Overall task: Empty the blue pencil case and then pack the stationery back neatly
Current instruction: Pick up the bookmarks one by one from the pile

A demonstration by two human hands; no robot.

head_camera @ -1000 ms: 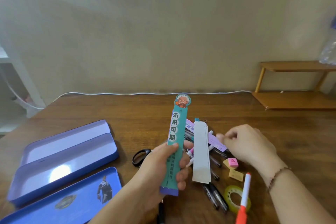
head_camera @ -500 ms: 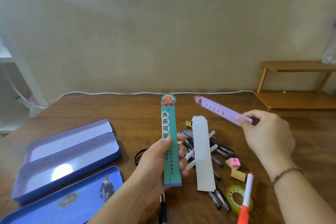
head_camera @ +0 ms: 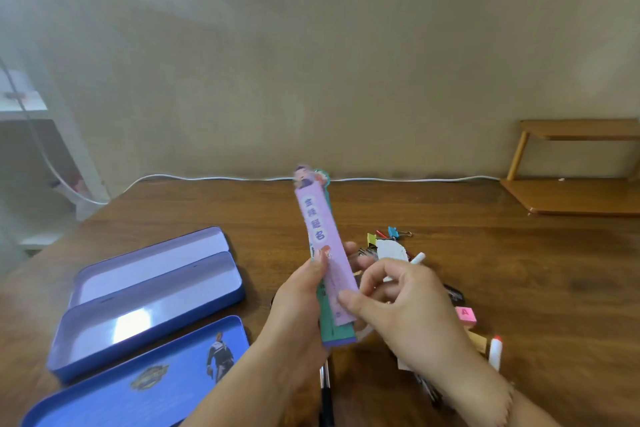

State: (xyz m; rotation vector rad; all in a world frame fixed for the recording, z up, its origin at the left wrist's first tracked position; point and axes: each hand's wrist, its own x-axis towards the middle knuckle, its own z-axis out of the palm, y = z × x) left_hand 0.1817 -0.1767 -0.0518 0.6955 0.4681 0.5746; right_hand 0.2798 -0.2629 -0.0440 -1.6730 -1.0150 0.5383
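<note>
Left hand: the left hand (head_camera: pixel 304 302) had its fingers wrapped round two long bookmarks stacked together, thumb pressed on the front, holding them up above the table.
Right hand: the right hand (head_camera: pixel 398 302) was pinching the lower edge of the purple bookmark (head_camera: pixel 323 246) with thumb and forefinger, other fingers loosely curled.
Bookmarks: purple one sat on top, tilted a bit left at the top; the teal bookmark (head_camera: pixel 334 333) was right behind it, only its bottom end and a sliver at the top showing.
Pencil case: the blue pencil case (head_camera: pixel 152 308) lay open on the wooden table (head_camera: pixel 519 270) to the left of the hands, nothing visible inside. A separate blue lid (head_camera: pixel 145 374) with a printed figure lay just in front of it.
Loose stuff: mostly behind the hands, so hard to make out. I could see binder clips (head_camera: pixel 391 234), a white card (head_camera: pixel 389 250), a pink eraser (head_camera: pixel 465 315) marked A, a red-tipped marker (head_camera: pixel 496 352), and a black pen (head_camera: pixel 325 392) under the left wrist.
Background: white cable (head_camera: pixel 207 178) along the wall, small wooden shelf (head_camera: pixel 571 163) at the far right.
</note>
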